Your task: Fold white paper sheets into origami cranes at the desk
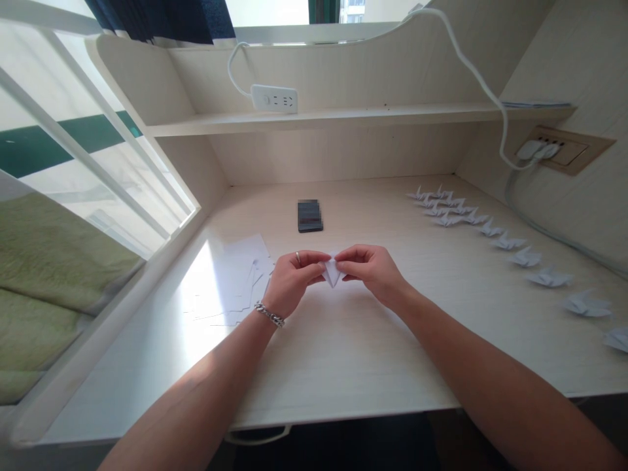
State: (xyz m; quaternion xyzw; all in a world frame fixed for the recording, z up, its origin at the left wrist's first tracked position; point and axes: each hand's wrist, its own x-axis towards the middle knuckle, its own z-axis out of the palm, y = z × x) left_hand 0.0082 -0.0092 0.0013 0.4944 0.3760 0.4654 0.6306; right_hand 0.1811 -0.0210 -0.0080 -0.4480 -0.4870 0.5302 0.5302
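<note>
L hand (289, 278) + R hand (370, 268) both pinching folded paper (332, 270); tip points toward person, long axis near-far.

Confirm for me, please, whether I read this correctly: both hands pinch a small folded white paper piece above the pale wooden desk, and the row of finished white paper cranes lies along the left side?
Not quite. The row of finished white paper cranes lies along the right side of the pale wooden desk, as the head view shows. The left hand and right hand do pinch the small folded white paper piece.
</note>
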